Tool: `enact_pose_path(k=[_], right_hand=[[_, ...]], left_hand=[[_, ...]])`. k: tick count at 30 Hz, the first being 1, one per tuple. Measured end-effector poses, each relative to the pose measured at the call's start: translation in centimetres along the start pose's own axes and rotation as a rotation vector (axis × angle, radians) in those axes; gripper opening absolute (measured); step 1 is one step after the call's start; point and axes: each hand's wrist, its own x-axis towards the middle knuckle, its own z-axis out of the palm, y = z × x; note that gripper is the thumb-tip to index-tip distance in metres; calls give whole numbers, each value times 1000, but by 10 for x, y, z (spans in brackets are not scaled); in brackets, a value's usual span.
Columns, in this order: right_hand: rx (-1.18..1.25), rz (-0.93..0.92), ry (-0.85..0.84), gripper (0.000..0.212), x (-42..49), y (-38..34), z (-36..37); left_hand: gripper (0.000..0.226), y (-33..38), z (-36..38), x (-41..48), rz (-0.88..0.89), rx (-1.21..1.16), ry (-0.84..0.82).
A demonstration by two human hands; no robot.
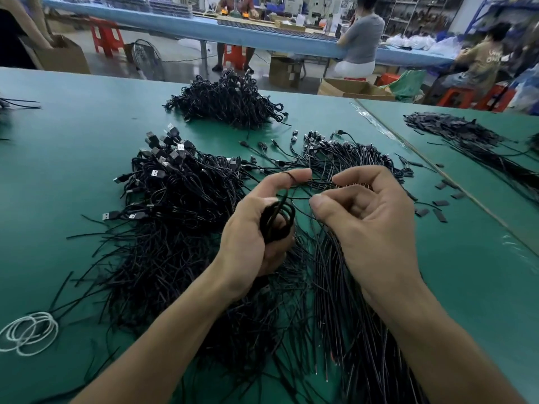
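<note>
My left hand [256, 225] grips a small coil of black cable [277, 218] in its palm, and a strand loops over the tip of its forefinger. My right hand [367, 217] pinches the same thin black cable [303, 196] between thumb and forefinger, a little to the right of the coil. Both hands hover above a big spread of loose black cables [180, 258] on the green table [58, 158].
A heap of USB-ended cables [172, 170] lies left of my hands, a bundled pile [227, 100] farther back, and more cables [344, 153] behind my right hand. Black sleeve pieces [440, 211] and a dark heap [455, 129] sit right. White elastic loops [29, 332] lie near left. People work beyond.
</note>
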Motion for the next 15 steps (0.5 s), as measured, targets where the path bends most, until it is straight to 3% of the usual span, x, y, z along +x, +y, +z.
enact_pose_path(k=[8, 12, 15], right_hand=[[-425, -305, -240, 42, -2, -10, -1], [-554, -378, -376, 43, -3, -14, -6], [-703, -457, -397, 34, -9, -10, -4]], left_hand=[[41, 2, 3, 2, 48, 82, 10], [62, 0, 4, 2, 19, 122, 145], [64, -3, 3, 3, -9, 180, 234]])
